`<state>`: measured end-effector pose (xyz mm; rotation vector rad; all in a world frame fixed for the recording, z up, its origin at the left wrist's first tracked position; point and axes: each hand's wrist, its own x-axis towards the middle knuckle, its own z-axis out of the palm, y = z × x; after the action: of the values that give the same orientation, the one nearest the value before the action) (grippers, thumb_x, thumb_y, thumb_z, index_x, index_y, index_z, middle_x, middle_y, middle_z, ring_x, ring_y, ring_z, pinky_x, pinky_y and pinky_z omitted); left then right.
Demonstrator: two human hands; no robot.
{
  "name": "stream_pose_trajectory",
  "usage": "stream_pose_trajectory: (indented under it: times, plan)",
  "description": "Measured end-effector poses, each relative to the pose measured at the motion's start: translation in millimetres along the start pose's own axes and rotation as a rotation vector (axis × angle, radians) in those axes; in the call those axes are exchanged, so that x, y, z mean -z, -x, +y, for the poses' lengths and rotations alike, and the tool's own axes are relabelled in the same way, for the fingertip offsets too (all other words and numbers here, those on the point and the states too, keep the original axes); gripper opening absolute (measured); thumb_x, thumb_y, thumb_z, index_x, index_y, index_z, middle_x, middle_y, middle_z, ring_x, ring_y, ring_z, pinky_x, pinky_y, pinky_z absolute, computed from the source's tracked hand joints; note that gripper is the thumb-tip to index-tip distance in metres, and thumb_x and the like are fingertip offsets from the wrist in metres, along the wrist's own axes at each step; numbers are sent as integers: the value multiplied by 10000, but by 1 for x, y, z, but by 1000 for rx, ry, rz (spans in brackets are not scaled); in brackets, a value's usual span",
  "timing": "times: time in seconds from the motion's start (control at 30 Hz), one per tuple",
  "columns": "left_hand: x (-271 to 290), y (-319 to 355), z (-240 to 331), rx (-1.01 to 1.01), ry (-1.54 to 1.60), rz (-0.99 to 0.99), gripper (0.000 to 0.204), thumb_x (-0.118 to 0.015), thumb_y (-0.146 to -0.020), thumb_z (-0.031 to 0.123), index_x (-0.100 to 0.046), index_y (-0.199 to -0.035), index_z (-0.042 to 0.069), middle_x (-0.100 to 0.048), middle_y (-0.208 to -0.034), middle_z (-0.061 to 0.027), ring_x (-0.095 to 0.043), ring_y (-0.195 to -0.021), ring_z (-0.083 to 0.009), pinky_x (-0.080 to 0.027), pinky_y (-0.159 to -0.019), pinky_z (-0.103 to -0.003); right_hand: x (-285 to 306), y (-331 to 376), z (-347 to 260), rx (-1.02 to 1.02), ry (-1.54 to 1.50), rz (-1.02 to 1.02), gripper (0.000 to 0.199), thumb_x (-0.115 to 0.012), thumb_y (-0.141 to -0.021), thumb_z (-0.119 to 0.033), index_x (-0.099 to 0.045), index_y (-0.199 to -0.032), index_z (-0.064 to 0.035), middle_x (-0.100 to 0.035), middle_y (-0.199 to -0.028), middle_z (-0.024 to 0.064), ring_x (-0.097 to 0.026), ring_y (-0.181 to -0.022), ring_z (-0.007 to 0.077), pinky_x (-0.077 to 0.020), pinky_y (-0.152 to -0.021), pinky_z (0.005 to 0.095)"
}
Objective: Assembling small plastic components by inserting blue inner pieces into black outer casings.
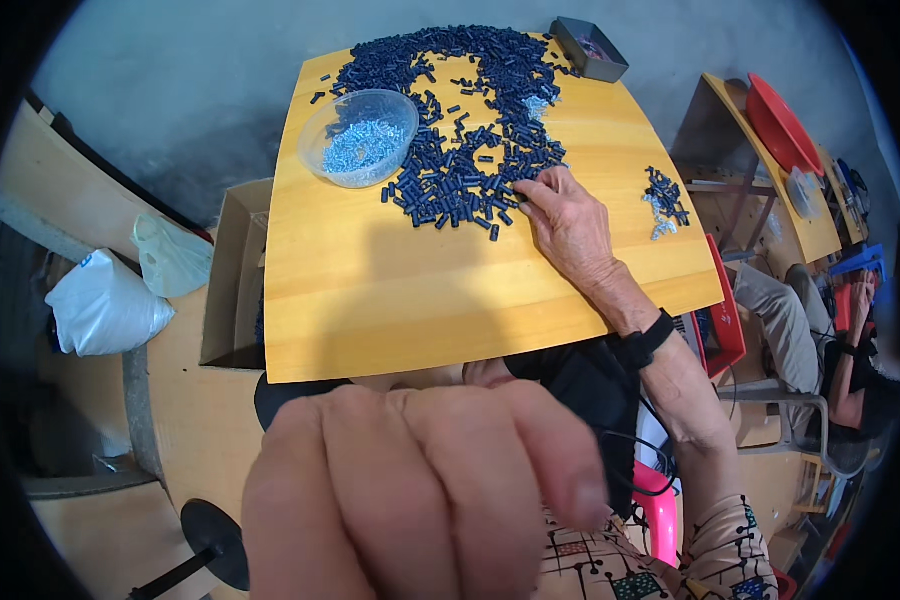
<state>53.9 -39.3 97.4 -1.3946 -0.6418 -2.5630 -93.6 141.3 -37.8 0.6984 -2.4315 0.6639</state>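
My left hand (420, 480) is raised very close in front of me, its fingers curled in; whatever it may hold is hidden. My right hand (570, 222), with a black band (647, 340) on the wrist, rests at the right edge of a heap of small black cylindrical pieces (450, 185). Its thumb and forefinger pinch together at one of these pieces (520, 196). Left of the heap stands a clear round tub (315, 165) filled with tiny pale-blue, shiny parts (365, 147). A small group of black pieces (665, 190) with clear bits (662, 228) lies farther right.
The yellow wooden table (410, 310) has a dark grey box (600, 60) at its far right corner. An open cardboard carton (232, 290) and white sacks (105, 305) stand to the left. At right, another person (850, 370) sits near a side table with a red basin (780, 125).
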Motion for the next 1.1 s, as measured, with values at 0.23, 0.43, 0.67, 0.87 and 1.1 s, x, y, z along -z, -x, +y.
stream_pose_trajectory:
  times: [0.23, 0.43, 0.67, 0.87, 1.1]
  plan:
    - [22, -13, 12, 366, -24, -294, 209, -500, -897, 154, -594, -713, 187, -515, -579, -59, -501, -582, -166, -514, -718, -335, 3, 5, 6, 9, -47, 3, 189, -675, -728, -72, -644, -915, -76, -551, -813, 74, -585, -716, 256, -486, -601, 352]
    - [14, -6, 17, 278, -210, -149, 196, -501, -912, 184, -562, -727, 162, -488, -498, -62, -480, -486, -158, -514, -678, -320, 2, 3, 6, -51, -137, 47, 182, -661, -737, -53, -655, -918, -74, -575, -815, 78, -592, -742, 258, -488, -630, 333]
    - [15, -8, 25, 165, -359, 16, 149, -440, -953, 231, -497, -854, 136, -472, -443, -8, -451, -405, -133, -459, -592, -289, 8, -10, 13, -169, -201, 67, 118, -635, -763, -53, -667, -876, -57, -587, -766, 85, -595, -736, 242, -481, -658, 324]
    - [33, -1, 9, 112, -424, 167, 275, -378, -974, 319, -490, -1081, 91, -388, -439, 69, -388, -404, -69, -380, -604, -268, -1, -12, 3, -140, -75, -38, 161, -640, -769, -94, -658, -927, -72, -569, -792, 83, -586, -729, 256, -485, -649, 342]
    - [47, 1, 2, 138, -522, 169, 313, -357, -990, 275, -444, -1135, 12, -324, -432, 91, -369, -410, -49, -380, -591, -254, -5, -11, 2, -139, -17, -63, 175, -648, -762, -102, -655, -935, -72, -556, -804, 81, -579, -724, 253, -482, -642, 344]
